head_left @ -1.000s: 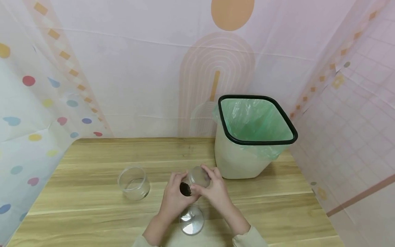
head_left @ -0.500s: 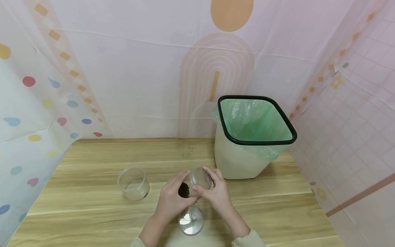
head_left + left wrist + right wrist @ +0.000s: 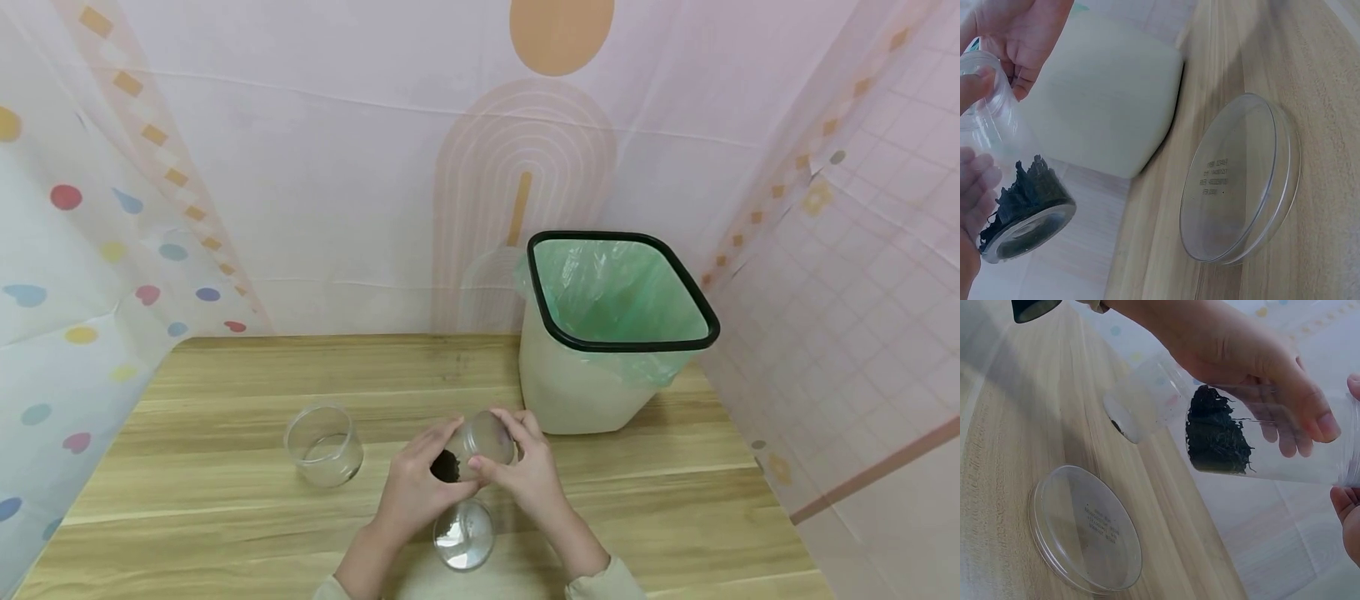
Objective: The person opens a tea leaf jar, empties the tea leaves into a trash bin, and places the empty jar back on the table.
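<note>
Both hands meet over the front middle of the table, on a clear jar [image 3: 1297,450] held tilted nearly sideways. Dark, shredded, dried leaf-like bits [image 3: 1213,434] are heaped at its bottom end. My left hand [image 3: 414,482] wraps around the jar's body. My right hand [image 3: 531,467] grips the clear lid end [image 3: 491,439] between thumb and fingers. Whether the lid is loose cannot be seen. Below the hands, a round, clear petri dish [image 3: 465,540] with small printed text lies flat on the table, apart from the jar.
A clear, wide glass [image 3: 325,448] stands upright to the left. Behind the right hand is a cream bin [image 3: 568,392] with a black rim and green bag liner. The wooden table [image 3: 225,517] ends at a patterned cloth backdrop [image 3: 345,208].
The jar stays in both hands, a little lower and its dark end slightly farther left. My left hand has shifted slightly left around the body. Dish, glass and bin have stayed put.
</note>
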The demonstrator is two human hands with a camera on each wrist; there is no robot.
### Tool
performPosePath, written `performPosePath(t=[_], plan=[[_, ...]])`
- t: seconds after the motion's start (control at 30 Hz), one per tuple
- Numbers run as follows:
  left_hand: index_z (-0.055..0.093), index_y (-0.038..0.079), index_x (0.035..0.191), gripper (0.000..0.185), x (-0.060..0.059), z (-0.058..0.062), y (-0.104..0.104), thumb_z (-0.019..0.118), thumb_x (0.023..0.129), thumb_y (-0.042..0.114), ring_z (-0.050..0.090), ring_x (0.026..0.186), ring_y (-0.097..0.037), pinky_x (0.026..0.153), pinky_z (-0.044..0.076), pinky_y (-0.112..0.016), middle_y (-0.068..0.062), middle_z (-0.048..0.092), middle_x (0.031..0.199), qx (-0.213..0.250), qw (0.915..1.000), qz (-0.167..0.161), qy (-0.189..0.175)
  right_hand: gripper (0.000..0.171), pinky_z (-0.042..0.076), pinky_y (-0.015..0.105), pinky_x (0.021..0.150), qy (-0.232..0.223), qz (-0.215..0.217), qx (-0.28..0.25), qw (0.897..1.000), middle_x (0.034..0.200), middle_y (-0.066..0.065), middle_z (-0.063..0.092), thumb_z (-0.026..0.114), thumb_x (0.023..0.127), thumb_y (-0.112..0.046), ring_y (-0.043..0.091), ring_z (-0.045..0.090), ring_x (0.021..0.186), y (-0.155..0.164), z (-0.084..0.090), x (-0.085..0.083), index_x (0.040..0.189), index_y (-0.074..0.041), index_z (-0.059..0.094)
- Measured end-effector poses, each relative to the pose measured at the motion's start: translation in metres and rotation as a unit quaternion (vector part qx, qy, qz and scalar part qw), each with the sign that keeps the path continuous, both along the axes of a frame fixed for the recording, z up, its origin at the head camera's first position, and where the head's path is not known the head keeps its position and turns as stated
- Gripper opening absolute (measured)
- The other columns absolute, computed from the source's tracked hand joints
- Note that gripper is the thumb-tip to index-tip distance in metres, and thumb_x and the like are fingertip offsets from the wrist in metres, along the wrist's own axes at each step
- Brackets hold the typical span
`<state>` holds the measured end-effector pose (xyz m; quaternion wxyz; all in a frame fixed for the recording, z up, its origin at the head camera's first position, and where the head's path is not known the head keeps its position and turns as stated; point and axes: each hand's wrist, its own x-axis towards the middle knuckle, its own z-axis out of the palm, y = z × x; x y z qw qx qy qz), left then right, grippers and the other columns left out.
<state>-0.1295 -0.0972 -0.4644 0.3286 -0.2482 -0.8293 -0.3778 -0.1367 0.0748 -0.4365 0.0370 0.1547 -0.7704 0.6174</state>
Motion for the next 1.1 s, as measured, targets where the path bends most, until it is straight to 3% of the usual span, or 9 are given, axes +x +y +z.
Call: performPosePath(t=[0.33,0.63,0.73,0.9,1.1], plan=[[0.063,0.002,0.116,0.072,-0.001,0.0,-0.001,0.086,0.057,0.038,0.062,0.102,-0.032,0.085,0.051,-0.043,-0.013,0.066,0.111,0.001,0.9996,-0.007,-0.028,0.065,0.038,0.046,0.1,0.019,0.012,0.004,1.0,0.112,0.001,0.049,0.082,0.069,-0.028,0.022,0.047,0.112,0.003,-0.001,0.001,0.126,-0.009,0.057],[0.064,0.012,0.118,0.068,0.001,0.002,-0.003,0.085,0.06,0.04,0.062,0.105,-0.024,0.089,0.05,-0.042,-0.005,0.067,0.111,0.036,0.9941,-0.046,-0.091,0.059,0.038,0.044,0.099,0.018,0.059,0.014,0.998,0.112,0.0,0.047,0.081,0.071,-0.023,0.018,0.046,0.11,0.008,0.001,0.0,0.125,-0.017,0.057],[0.064,0.014,0.118,0.067,0.001,0.004,-0.004,0.086,0.059,0.038,0.063,0.103,-0.022,0.088,0.051,-0.041,-0.004,0.067,0.11,0.03,0.9944,-0.049,-0.088,0.059,0.039,0.041,0.099,0.015,0.056,0.019,0.998,0.11,0.002,0.048,0.081,0.071,-0.018,0.018,0.047,0.108,0.009,0.002,0.001,0.125,-0.014,0.058],[0.064,0.014,0.118,0.068,0.002,0.006,-0.005,0.087,0.057,0.031,0.063,0.101,-0.021,0.087,0.051,-0.039,-0.004,0.068,0.108,0.02,0.9943,-0.057,-0.087,0.061,0.041,0.033,0.098,0.019,0.048,0.019,0.998,0.107,0.003,0.048,0.083,0.069,-0.024,0.018,0.048,0.105,0.009,0.003,0.004,0.124,-0.011,0.059],[0.064,0.012,0.119,0.069,0.003,0.011,-0.007,0.086,0.057,0.032,0.063,0.102,-0.022,0.089,0.05,-0.039,-0.005,0.068,0.108,0.012,0.9919,-0.055,-0.114,0.065,0.04,0.032,0.098,0.018,0.051,0.019,0.998,0.107,0.001,0.048,0.083,0.069,-0.025,0.017,0.047,0.106,0.009,0.004,0.004,0.126,-0.007,0.057]])
